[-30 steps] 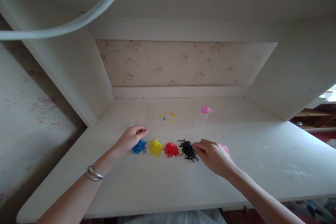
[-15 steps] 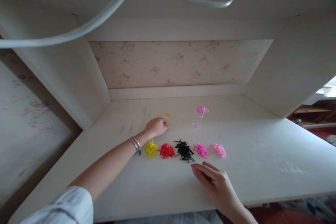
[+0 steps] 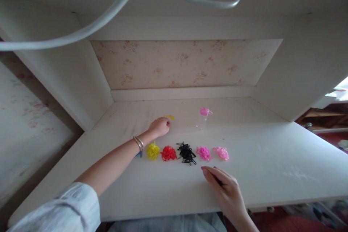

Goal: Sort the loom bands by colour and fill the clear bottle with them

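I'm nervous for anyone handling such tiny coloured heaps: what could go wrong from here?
The left forearm partly hides the blue pile; if it dips, it might scatter that pile unseen.
The yellow pile, red pile and black pile sit close together, so a brush could mix colours.
The loose yellow bits beside the left hand might get nudged away.

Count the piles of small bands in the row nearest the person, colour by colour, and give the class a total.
Blue pile, mostly hidden: 1
Yellow pile: 1
Red pile: 1
Black pile: 1
Bright pink pile: 1
Pale pink pile: 1
Total: 6 piles
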`<state>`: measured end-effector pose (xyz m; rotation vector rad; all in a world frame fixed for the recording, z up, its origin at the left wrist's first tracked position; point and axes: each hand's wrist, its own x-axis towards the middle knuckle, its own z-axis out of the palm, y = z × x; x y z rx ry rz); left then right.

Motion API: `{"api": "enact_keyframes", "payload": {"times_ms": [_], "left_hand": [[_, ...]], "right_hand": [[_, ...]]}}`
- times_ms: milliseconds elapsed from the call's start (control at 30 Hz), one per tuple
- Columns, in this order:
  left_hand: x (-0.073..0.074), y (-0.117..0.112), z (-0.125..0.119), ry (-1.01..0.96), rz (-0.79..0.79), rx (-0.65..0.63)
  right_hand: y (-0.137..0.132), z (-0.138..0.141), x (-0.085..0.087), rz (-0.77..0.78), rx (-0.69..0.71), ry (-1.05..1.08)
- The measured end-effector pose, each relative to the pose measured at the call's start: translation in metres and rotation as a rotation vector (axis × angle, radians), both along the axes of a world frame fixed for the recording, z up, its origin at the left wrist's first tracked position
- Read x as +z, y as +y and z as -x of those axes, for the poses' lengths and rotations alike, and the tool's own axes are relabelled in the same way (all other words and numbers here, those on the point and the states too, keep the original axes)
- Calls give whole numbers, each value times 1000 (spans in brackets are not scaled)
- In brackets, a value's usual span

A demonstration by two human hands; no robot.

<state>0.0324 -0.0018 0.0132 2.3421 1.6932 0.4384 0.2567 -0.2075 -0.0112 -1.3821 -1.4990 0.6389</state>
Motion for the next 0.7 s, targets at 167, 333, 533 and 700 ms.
{"api": "enact_keyframes", "payload": {"times_ms": [167, 333, 533, 700], "left_hand": [[21, -30, 30, -73, 1, -31], [30, -77, 60, -128, 3, -61], [15, -114, 78, -119, -15, -13], [3, -122, 80, -38, -28, 2]], "right_hand": [[1, -2, -3, 41, 0, 1], [8, -2, -1, 155, 24, 75], [51, 9, 44, 133, 196, -140], [114, 37, 67, 17, 174, -404]]}}
